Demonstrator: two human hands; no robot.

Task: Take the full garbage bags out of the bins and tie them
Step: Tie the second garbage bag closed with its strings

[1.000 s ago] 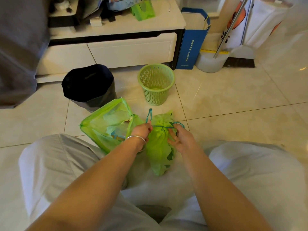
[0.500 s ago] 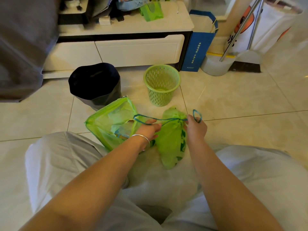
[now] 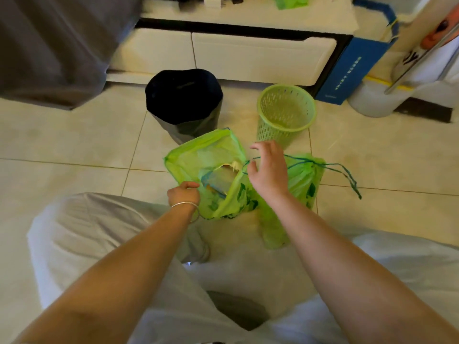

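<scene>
Glossy beige floor tiles [image 3: 82, 145] run up to a white cabinet [image 3: 260, 55], with a dark soft-sided bin [image 3: 183, 98] and a round, perforated green plastic basket [image 3: 285, 112] standing side by side on them. Half a second ago both hands were pulling the blue drawstring taut across the smaller bag; now that cord [image 3: 347, 173] lies slack, trailing off to the right over the floor, and the tied bag [image 3: 306, 180] sits cinched at its neck, just right of the right forearm. The right hand [image 3: 269, 170] has let go and hovers with fingers spread and relaxed, over the gap between the two bags, a loop of cord just beside its thumb. The left hand [image 3: 183, 194], with a thin metal bangle [image 3: 186, 207] at the wrist, has shifted to the near edge of the larger open bag [image 3: 206, 155] and grips its thin, crinkled green film. That bag's mouth gapes in a rough square, paper scraps showing inside; both bags are translucent lime green with darker leaf prints, lying between the person's knees and the bins.
</scene>
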